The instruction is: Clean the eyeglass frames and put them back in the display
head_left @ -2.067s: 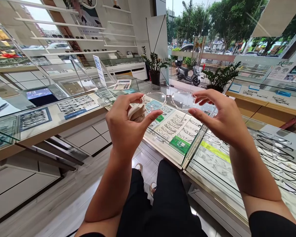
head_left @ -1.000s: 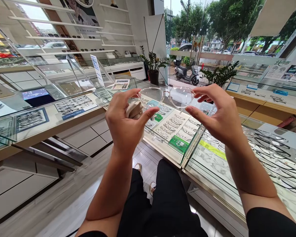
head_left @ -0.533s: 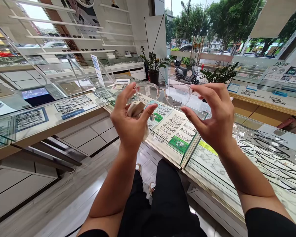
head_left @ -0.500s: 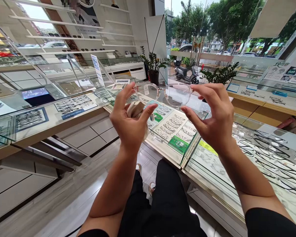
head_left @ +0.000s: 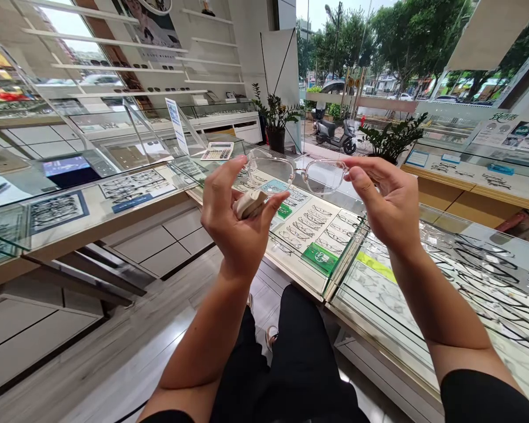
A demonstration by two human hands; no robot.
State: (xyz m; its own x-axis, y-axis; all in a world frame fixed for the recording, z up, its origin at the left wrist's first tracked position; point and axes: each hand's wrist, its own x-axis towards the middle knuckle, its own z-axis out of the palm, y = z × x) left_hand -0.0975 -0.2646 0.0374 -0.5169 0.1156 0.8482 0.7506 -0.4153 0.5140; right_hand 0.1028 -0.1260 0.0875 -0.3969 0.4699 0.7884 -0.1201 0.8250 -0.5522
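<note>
A pair of clear-framed eyeglasses is raised above the glass counter, spanning the gap between my hands. My left hand pinches its left end with the index fingertip by the hinge. A crumpled beige cloth is tucked into the same hand, between palm and thumb. On the other side, my right hand has thumb and index finger closed on the right end of the frame. The glasses tilt slightly down to the right, and both lenses look see-through. The temples are hard to make out.
Below my hands, a glass display counter holds rows of eyeglasses and green cards. Another glass counter stands at left. A calculator lies on the glass farther back, near a potted plant.
The eyeglasses have shifted a little right and down and now tilt more. My right thumb has risen from below the lens to the frame's right end.
</note>
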